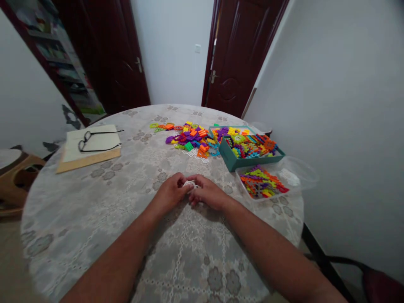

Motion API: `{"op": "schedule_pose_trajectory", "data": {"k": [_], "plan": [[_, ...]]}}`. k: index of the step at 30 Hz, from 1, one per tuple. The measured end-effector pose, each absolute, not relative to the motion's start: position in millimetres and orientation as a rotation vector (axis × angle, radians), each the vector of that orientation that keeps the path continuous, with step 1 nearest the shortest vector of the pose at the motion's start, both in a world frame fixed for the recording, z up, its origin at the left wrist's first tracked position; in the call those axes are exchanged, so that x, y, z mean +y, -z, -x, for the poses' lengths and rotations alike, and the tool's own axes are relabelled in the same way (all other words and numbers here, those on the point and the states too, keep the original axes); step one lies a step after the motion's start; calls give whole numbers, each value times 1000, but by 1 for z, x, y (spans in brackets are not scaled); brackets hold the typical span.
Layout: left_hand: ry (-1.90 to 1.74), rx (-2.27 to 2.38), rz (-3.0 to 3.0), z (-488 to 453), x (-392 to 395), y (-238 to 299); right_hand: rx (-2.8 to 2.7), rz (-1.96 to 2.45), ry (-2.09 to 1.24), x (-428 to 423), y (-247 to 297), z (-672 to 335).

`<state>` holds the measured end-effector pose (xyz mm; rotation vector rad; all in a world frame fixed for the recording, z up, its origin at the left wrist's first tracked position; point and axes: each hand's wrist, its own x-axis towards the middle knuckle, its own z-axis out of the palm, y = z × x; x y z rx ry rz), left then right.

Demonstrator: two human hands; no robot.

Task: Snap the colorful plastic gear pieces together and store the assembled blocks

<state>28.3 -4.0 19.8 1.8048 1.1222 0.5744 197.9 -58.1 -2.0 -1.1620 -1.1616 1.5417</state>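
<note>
Both hands meet over the middle of the table, closed around white plastic building pieces (190,184) that my fingers partly cover. My left hand (173,190) pinches them from the left side. From the right, my right hand (206,192) grips the same pieces, its fingers curled around them. Beyond the hands lies a loose heap of colourful plastic building pieces (192,136) in purple, orange, green, yellow and white. How the held pieces fit together is hidden by the fingers.
To the right stand a green box (235,163) full of coloured pieces and a clear plastic tub (252,198) holding more. At the left, black-framed glasses (82,145) rest on papers (71,155). A patterned cloth covers the round table (104,202); a wooden stool (19,185) stands beyond its left edge.
</note>
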Motion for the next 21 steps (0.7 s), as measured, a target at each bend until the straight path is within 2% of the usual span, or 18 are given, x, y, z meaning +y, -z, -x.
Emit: {"op": "schedule_pose_trajectory", "data": {"k": [6,11,16,21], "plan": [[-569,1225,-1839,-29,8,-10,-1582,1286,-886,-63,0,-188],[-375,1037,-1664,-27,-2,-21,-1745,1340,-765,-71,-18,-193],[-400,898,-1650,-30,-10,-27,-1728,1533,-570,-99,-54,-240],[-356,945,-1741,-32,-7,-23,-1403,1840,-144,-142,-81,-342]]}}
